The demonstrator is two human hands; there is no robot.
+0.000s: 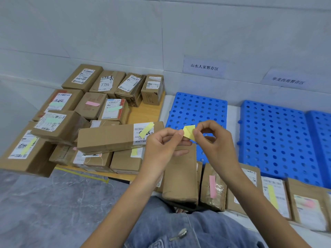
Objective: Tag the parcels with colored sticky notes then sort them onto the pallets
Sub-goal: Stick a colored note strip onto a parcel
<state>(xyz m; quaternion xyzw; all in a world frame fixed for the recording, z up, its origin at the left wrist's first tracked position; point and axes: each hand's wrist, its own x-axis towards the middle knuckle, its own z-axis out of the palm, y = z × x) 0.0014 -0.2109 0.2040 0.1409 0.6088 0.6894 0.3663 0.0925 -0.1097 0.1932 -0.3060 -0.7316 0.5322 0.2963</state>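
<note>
Parcel label point(105, 84): 7786. Wall sign point(204, 67): 山水人家暂存区.

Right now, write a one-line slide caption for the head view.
Left hand and right hand pinch a yellow paper sticky note over brown cardboard parcels, beside blue perforated plastic pallets.

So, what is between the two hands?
In the head view, yellow sticky notes lie there; the left hand and the right hand both pinch them.

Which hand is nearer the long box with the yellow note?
Left. The left hand sits just off the right end of the long box; the right hand is farther right, over the blue pallet.
</note>
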